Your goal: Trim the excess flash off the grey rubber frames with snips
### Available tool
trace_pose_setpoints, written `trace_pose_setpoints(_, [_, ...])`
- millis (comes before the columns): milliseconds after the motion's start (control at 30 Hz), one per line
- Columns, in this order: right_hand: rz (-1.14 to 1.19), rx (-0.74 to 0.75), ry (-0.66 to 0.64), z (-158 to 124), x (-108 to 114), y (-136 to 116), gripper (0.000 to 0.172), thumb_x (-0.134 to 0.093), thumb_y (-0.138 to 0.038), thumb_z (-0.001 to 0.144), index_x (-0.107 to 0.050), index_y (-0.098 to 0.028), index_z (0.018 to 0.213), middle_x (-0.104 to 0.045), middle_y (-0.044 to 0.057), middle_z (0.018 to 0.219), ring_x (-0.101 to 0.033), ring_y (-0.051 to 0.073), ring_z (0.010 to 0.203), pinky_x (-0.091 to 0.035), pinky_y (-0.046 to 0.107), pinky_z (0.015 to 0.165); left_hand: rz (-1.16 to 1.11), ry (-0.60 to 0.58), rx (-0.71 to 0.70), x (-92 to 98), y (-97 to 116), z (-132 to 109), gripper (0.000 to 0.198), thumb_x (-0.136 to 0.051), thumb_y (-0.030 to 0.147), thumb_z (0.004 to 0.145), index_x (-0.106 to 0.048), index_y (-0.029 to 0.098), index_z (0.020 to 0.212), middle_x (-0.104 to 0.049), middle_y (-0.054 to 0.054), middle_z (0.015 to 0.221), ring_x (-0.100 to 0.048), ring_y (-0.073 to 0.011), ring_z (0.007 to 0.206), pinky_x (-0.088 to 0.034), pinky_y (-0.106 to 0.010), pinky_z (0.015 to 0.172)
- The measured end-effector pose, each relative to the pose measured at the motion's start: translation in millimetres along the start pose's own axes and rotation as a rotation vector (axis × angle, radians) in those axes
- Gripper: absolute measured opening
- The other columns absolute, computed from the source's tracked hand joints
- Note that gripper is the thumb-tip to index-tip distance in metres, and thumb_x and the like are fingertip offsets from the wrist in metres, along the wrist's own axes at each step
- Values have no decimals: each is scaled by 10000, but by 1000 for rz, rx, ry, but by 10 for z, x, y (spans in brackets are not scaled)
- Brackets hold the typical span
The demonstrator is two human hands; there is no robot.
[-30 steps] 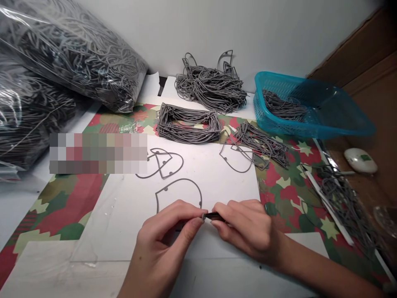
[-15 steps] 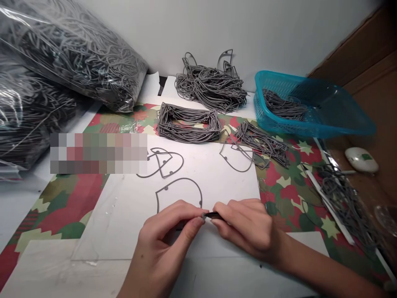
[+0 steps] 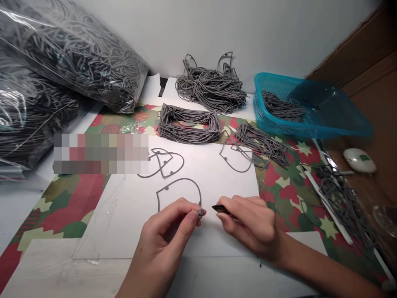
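Note:
My left hand [image 3: 164,236] pinches a small grey nub on a thin grey rubber-like moulded loop [image 3: 178,186] between thumb and fingers. The loop's curved outline lies flat on the white sheet [image 3: 124,219], running up from the hand. My right hand [image 3: 251,225] holds a small black tool [image 3: 221,209], probably a blade or snips, though its tip is too small to tell. That tip stands just right of the nub, apart from it. Two more grey loops [image 3: 164,163] lie tangled beyond the hands.
Two clear plastic bags [image 3: 77,58] packed with grey loops lie at the far left. Grey bundles [image 3: 189,124] sit on camouflage-patterned paper [image 3: 288,194] and at the back. A teal plastic basket [image 3: 310,107] holds more loops. A white oval object [image 3: 359,160] rests on the brown surface at right.
My right hand has moved slightly right and up, drawing the black tool off the grey nub. A gap now separates them. My left hand still pinches the nub.

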State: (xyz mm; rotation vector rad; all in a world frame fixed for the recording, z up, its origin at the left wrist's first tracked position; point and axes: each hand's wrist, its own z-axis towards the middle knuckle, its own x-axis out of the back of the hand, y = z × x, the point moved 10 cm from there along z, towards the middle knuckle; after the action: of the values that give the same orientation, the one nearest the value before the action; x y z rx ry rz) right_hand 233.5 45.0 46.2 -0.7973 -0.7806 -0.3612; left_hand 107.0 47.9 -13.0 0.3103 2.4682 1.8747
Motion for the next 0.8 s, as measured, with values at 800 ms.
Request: trace_pose_setpoints(800, [-58, 55, -24, -15, -53, -108, 216, -428, -194, 985, -605, -78, 943, -521, -7, 581, -419, 96, 463, -335, 240, 439, 5, -4, -20, -4, -3, 3, 117, -592, 280, 858, -669, 225, 790, -668, 13, 752, -600, -134, 716, -475, -163, 642])
